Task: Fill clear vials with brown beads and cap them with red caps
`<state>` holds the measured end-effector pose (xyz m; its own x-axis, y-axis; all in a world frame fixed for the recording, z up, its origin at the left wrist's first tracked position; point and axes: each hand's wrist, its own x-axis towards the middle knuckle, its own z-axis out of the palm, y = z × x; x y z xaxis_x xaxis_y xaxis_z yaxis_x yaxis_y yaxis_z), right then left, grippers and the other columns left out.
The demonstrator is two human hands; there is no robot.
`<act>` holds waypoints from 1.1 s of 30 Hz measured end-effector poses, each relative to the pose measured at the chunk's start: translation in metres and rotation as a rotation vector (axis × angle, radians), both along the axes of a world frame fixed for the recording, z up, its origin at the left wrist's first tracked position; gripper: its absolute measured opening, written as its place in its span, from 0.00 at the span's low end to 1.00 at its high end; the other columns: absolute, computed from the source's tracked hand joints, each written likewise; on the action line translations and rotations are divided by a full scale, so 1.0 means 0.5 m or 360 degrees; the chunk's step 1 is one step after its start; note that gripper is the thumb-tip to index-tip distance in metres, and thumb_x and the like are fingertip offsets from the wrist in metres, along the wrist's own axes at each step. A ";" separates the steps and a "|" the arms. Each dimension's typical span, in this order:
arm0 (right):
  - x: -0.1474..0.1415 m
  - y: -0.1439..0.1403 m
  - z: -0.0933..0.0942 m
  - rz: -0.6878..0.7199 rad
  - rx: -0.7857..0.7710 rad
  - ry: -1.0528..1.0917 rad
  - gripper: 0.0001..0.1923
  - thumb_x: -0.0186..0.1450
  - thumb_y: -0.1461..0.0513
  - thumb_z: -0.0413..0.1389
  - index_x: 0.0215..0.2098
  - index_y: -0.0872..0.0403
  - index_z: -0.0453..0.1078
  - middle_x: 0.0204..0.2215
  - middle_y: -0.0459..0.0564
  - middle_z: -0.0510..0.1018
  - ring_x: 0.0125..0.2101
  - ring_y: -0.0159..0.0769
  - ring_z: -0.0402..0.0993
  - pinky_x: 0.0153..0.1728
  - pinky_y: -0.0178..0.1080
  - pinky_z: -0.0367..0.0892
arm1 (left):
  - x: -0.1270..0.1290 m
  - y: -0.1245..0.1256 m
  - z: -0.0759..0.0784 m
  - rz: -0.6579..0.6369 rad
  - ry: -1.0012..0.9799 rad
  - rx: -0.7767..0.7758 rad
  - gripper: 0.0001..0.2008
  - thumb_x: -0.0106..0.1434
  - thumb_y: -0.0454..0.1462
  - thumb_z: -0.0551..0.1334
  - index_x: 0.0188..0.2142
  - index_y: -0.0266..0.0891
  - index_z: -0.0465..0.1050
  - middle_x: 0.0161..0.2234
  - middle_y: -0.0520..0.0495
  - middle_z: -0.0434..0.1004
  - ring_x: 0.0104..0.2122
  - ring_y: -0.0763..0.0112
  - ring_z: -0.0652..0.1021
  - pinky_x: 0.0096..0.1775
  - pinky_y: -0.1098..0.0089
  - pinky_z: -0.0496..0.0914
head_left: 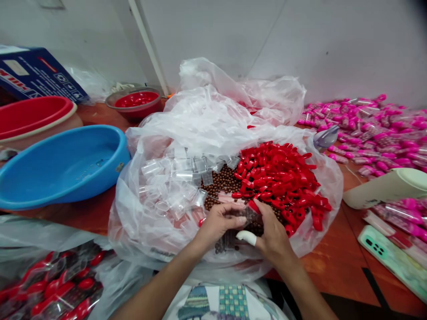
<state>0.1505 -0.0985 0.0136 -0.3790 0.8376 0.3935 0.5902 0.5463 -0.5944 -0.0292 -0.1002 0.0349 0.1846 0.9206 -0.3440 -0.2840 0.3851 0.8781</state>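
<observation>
Red caps (283,175) lie heaped right of centre in a wide clear plastic bag (160,240), beside brown beads (224,180) in the middle and clear tubes (173,186) on the left of the pile. At lower centre the left hand (220,222) and the right hand (271,233) meet over the beads, touching each other. Both sets of fingers are curled closed around a small clear tube (245,215) filled with beads, held between the two hands just above the pile; a red cap sits at its upper end against the right fingers. A white wrap (247,237) covers one fingertip between the hands. On the brown counter (333,262), a blue basin (63,164) sits at left, with a red basin (33,116) behind it and a red bowl (136,103) at upper centre-left. Pink-capped filled tubes (370,129) cover the upper right. A phone (393,258) lies at lower right, and packed red-capped tubes (53,284) at lower left.
</observation>
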 end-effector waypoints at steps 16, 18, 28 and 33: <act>-0.050 -0.018 0.012 0.0163 0.0044 0.0013 0.33 0.53 0.60 0.59 0.56 0.53 0.55 0.51 0.57 0.67 0.51 0.46 0.64 0.50 0.48 0.63 | 0.062 -0.032 0.003 0.0341 -0.0236 -0.0250 0.21 0.58 0.53 0.54 0.41 0.39 0.63 0.18 0.55 0.67 0.15 0.76 0.68 0.18 0.76 0.62; -0.037 -0.021 0.015 0.0063 -0.0209 0.0120 0.38 0.52 0.57 0.61 0.57 0.54 0.53 0.50 0.57 0.68 0.48 0.45 0.68 0.45 0.46 0.67 | 0.053 -0.031 0.011 0.0369 -0.0297 -0.0245 0.21 0.59 0.53 0.52 0.41 0.39 0.62 0.18 0.55 0.67 0.14 0.76 0.68 0.18 0.75 0.63; -0.009 -0.023 0.002 -0.0159 -0.0424 0.0346 0.23 0.62 0.55 0.52 0.53 0.53 0.62 0.47 0.55 0.73 0.45 0.43 0.70 0.45 0.45 0.66 | 0.038 -0.033 0.025 0.0232 -0.0192 -0.0231 0.28 0.59 0.56 0.48 0.50 0.41 0.59 0.19 0.54 0.68 0.14 0.75 0.67 0.14 0.77 0.60; -0.036 -0.029 0.035 0.0095 -0.0141 -0.0136 0.44 0.53 0.53 0.60 0.62 0.54 0.47 0.54 0.58 0.65 0.51 0.50 0.64 0.48 0.50 0.64 | 0.047 -0.040 0.008 0.0134 -0.0150 -0.0218 0.35 0.57 0.61 0.44 0.46 0.36 0.66 0.19 0.50 0.70 0.16 0.76 0.68 0.19 0.76 0.61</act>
